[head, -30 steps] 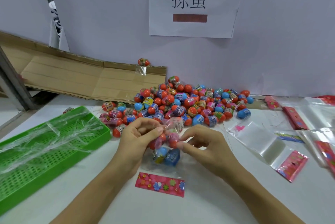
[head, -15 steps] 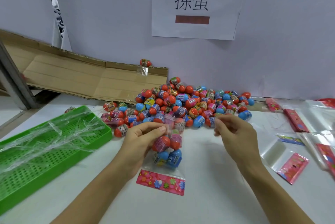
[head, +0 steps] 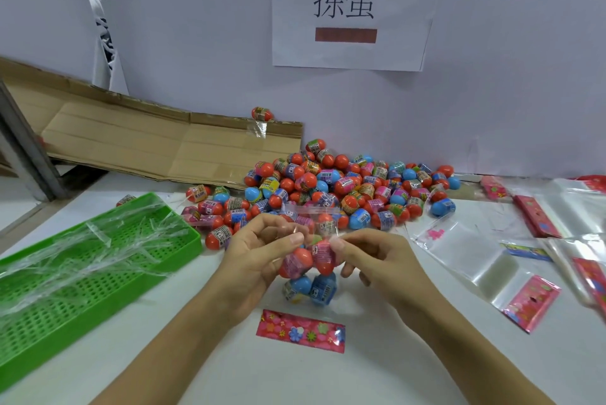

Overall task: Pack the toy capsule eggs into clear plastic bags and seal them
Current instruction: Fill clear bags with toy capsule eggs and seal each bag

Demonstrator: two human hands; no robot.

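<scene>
Left hand (head: 259,260): fingers curled, thumb and forefinger pinching the upper left edge of the clear bag (head: 310,260). Right hand (head: 373,260): thumb and forefinger pinching the upper right edge, other fingers loosely curled. The bag is held at table centre, near the onlooker, its pink header card (head: 300,331) lying flat. It contains four capsule eggs: two red (head: 323,255) above, two blue (head: 324,285) below. A loose egg pile (head: 344,188) lies beyond.

Both hands pinch the top of a clear bag (head: 310,268) holding eggs: left hand (head: 259,253), right hand (head: 377,260). Behind lies the egg pile (head: 344,188); a green tray (head: 82,267) sits left, empty bags (head: 472,253) right.
</scene>
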